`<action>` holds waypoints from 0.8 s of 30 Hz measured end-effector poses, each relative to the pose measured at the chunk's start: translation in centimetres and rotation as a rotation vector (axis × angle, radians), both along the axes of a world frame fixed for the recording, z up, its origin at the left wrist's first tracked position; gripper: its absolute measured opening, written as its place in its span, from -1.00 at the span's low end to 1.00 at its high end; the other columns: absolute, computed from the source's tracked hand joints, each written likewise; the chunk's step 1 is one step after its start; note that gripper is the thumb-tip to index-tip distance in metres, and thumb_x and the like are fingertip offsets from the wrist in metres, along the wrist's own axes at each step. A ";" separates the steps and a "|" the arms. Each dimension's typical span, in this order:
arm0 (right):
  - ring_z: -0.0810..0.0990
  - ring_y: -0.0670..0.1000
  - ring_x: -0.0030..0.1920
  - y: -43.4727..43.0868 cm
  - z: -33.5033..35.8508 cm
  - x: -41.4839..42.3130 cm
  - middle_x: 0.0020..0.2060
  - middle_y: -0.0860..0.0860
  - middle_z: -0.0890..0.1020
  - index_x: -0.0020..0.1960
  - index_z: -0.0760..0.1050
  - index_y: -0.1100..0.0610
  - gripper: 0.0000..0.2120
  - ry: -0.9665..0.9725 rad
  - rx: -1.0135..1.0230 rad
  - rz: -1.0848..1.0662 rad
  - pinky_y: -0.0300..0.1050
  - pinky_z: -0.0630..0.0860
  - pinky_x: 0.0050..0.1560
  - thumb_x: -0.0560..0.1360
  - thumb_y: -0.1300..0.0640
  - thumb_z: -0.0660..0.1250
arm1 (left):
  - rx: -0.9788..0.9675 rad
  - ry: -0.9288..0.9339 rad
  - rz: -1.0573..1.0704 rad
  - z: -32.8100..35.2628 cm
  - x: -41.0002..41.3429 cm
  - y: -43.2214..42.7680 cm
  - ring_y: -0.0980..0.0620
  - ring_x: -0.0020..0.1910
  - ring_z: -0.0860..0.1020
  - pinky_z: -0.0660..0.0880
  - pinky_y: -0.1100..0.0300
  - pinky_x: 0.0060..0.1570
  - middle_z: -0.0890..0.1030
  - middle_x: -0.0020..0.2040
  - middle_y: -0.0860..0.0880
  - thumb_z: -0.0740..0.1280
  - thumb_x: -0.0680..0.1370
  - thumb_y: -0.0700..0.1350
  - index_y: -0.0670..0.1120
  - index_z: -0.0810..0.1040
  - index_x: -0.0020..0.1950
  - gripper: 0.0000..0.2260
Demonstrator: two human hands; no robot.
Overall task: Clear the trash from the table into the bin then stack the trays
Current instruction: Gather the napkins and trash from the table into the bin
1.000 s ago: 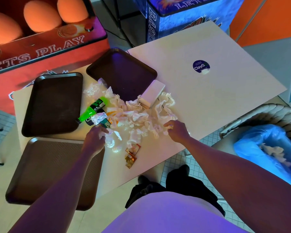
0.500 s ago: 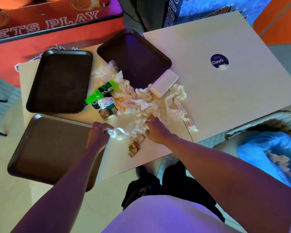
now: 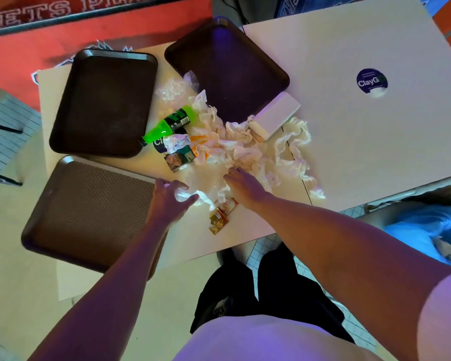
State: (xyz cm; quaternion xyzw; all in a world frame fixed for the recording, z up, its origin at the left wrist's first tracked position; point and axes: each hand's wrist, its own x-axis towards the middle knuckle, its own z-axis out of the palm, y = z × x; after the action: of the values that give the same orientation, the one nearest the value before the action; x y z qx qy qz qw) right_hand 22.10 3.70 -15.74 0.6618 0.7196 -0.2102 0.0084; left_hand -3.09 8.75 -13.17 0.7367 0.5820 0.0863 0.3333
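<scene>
A heap of crumpled white napkins point(image 3: 245, 149) lies in the middle of the beige table point(image 3: 362, 142), with a green bottle point(image 3: 171, 123), a small printed carton point(image 3: 179, 158), a white box point(image 3: 277, 114) and two snack wrappers point(image 3: 220, 216). My left hand point(image 3: 168, 201) rests at the heap's near edge, fingers curled on a crumpled clear wrapper point(image 3: 193, 198). My right hand point(image 3: 245, 186) lies flat on the napkins beside it. Three dark trays sit apart: far left point(image 3: 102, 102), far middle point(image 3: 229, 66), near left point(image 3: 89, 214).
A bin lined with a blue bag point(image 3: 432, 230) stands at the right, below the table edge, with paper in it. A red arcade cabinet point(image 3: 89, 29) runs along the far side. A round sticker point(image 3: 371, 80) marks the table. My legs are under the near edge.
Both hands have drawn in toward each other at the near edge of the napkin heap. The right hand slid left from the heap's right side. The camera tilted and moved closer.
</scene>
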 end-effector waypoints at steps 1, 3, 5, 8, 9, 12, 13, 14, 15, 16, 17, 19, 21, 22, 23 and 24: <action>0.52 0.25 0.00 0.1 0.4 -0.1 -0.03 0.19 0.52 0.07 0.52 0.25 -0.60 0.030 0.006 -0.033 0.04 0.50 -0.34 0.27 0.48 0.38 | 0.012 0.010 -0.008 -0.1 -0.1 0.1 0.01 0.04 0.49 0.52 0.12 0.13 0.43 0.13 -0.09 0.58 0.44 0.10 -0.02 0.67 0.13 -0.66; 0.51 0.21 0.07 0.3 1.6 0.0 0.05 0.15 0.52 0.21 0.51 0.19 -0.60 0.062 0.031 -0.088 0.09 0.57 -0.15 0.39 0.39 0.35 | 0.031 0.031 -0.022 0.0 -0.2 0.5 0.00 -0.08 0.53 0.60 0.05 0.03 0.46 0.10 -0.10 0.56 0.47 -0.02 -0.03 0.66 0.14 -0.72; 0.52 0.16 0.11 0.1 3.1 0.2 0.10 0.11 0.53 0.29 0.49 0.10 -0.59 0.093 0.064 -0.146 0.08 0.59 -0.04 0.46 0.27 0.37 | 0.044 0.046 -0.040 0.3 -0.1 0.9 -0.04 -0.10 0.55 0.61 0.02 0.00 0.46 0.11 -0.13 0.53 0.48 -0.11 -0.05 0.65 0.17 -0.73; 0.58 0.15 0.06 -0.1 5.0 1.0 0.10 0.09 0.54 0.32 0.49 0.00 -0.60 0.134 0.085 -0.221 0.03 0.58 0.02 0.50 0.19 0.37 | 0.052 0.048 -0.062 0.5 -0.2 1.8 -0.06 -0.08 0.54 0.60 -0.01 0.02 0.46 0.12 -0.16 0.52 0.48 -0.19 -0.09 0.64 0.19 -0.71; 0.60 0.16 0.03 -0.1 5.3 1.4 0.11 0.08 0.54 0.32 0.50 -0.02 -0.61 0.147 0.082 -0.234 0.02 0.58 0.03 0.51 0.19 0.36 | 0.056 0.049 -0.069 0.6 -0.1 2.1 -0.05 -0.09 0.52 0.59 -0.01 0.03 0.47 0.11 -0.17 0.51 0.48 -0.21 -0.11 0.64 0.20 -0.71; 0.62 0.16 0.03 -0.5 6.7 3.1 0.13 0.05 0.49 0.28 0.54 -0.09 -0.63 0.207 0.052 -0.289 0.03 0.57 0.10 0.53 0.22 0.33 | 0.052 0.061 -0.083 1.4 0.8 2.9 -0.06 -0.09 0.50 0.55 -0.02 0.05 0.48 0.12 -0.20 0.47 0.47 -0.27 -0.12 0.62 0.23 -0.67; 0.61 0.16 0.08 -0.6 7.0 3.8 0.14 0.05 0.47 0.25 0.56 -0.09 -0.65 0.214 0.051 -0.308 0.01 0.55 0.14 0.53 0.23 0.33 | 0.049 0.066 -0.090 1.6 1.0 3.2 -0.10 -0.06 0.52 0.54 -0.03 0.06 0.49 0.13 -0.21 0.46 0.47 -0.28 -0.12 0.62 0.23 -0.66; 0.60 0.14 0.10 -0.8 7.4 4.5 0.14 0.04 0.45 0.21 0.59 -0.08 -0.67 0.216 0.049 -0.331 -0.03 0.52 0.15 0.54 0.24 0.33 | 0.051 0.078 -0.107 1.7 1.3 3.5 -0.15 -0.02 0.54 0.52 -0.04 0.08 0.52 0.14 -0.21 0.45 0.46 -0.28 -0.12 0.62 0.23 -0.65; 0.59 0.12 0.11 -1.1 7.8 5.2 0.13 0.04 0.44 0.16 0.61 -0.07 -0.69 0.220 0.048 -0.356 -0.07 0.50 0.13 0.54 0.26 0.33 | 0.058 0.092 -0.131 1.9 1.6 3.9 -0.18 0.04 0.56 0.51 -0.04 0.11 0.56 0.15 -0.21 0.45 0.44 -0.28 -0.11 0.62 0.23 -0.65; 0.58 0.11 0.10 -1.3 8.2 5.9 0.12 0.03 0.44 0.12 0.63 -0.07 -0.71 0.220 0.047 -0.381 -0.10 0.48 0.09 0.54 0.27 0.32 | 0.062 0.109 -0.147 2.1 1.9 4.3 -0.19 0.10 0.57 0.50 -0.04 0.14 0.59 0.16 -0.19 0.45 0.43 -0.26 -0.09 0.63 0.22 -0.65; 0.58 0.09 0.10 -1.6 8.6 6.6 0.12 0.03 0.45 0.08 0.64 -0.06 -0.71 0.217 0.048 -0.406 -0.11 0.48 0.07 0.54 0.28 0.31 | 0.062 0.125 -0.156 2.5 2.3 4.8 -0.20 0.13 0.58 0.49 -0.03 0.17 0.63 0.16 -0.17 0.45 0.43 -0.25 -0.08 0.64 0.21 -0.65; 0.58 0.08 0.11 -2.2 9.0 7.9 0.11 0.03 0.47 0.05 0.65 -0.04 -0.72 0.210 0.062 -0.450 -0.08 0.52 0.09 0.52 0.28 0.29 | 0.065 0.163 -0.167 3.5 3.3 5.8 -0.22 0.13 0.61 0.50 -0.03 0.16 0.67 0.14 -0.15 0.44 0.46 -0.21 -0.06 0.66 0.20 -0.68; 0.59 0.11 0.10 -3.0 9.3 9.3 0.08 0.04 0.50 0.04 0.65 -0.01 -0.72 0.223 0.075 -0.511 -0.01 0.54 0.13 0.47 0.28 0.29 | 0.088 0.178 -0.202 4.7 4.5 6.7 -0.23 0.11 0.63 0.51 -0.02 0.12 0.68 0.13 -0.17 0.43 0.46 -0.20 -0.04 0.68 0.19 -0.70; 0.60 0.12 0.09 -3.4 9.3 9.9 0.07 0.05 0.51 0.04 0.65 0.00 -0.73 0.228 0.071 -0.538 -0.01 0.55 0.13 0.44 0.26 0.30 | 0.099 0.171 -0.218 5.4 5.1 7.1 -0.22 0.12 0.62 0.51 -0.01 0.12 0.68 0.14 -0.17 0.42 0.46 -0.20 -0.03 0.69 0.17 -0.71; 0.61 0.13 0.06 -3.8 9.3 10.5 0.06 0.05 0.50 0.04 0.65 0.01 -0.74 0.234 0.060 -0.562 0.00 0.55 0.13 0.43 0.22 0.31 | 0.107 0.153 -0.227 5.9 5.7 7.5 -0.21 0.14 0.62 0.51 0.00 0.13 0.67 0.16 -0.16 0.41 0.46 -0.21 -0.03 0.70 0.16 -0.71; 0.61 0.13 0.05 -4.2 9.5 11.1 0.06 0.05 0.50 0.05 0.64 0.01 -0.76 0.243 0.045 -0.591 0.00 0.55 0.14 0.42 0.16 0.31 | 0.113 0.133 -0.231 6.3 6.2 7.9 -0.20 0.15 0.62 0.50 0.01 0.12 0.67 0.17 -0.16 0.41 0.46 -0.23 -0.03 0.70 0.13 -0.73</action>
State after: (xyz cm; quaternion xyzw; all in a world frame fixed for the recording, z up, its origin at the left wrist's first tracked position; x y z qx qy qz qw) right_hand 33.17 -0.48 -6.22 0.8122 0.4964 -0.2652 -0.1534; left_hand 3.15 16.61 -6.83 0.8204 0.5085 0.0311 0.2598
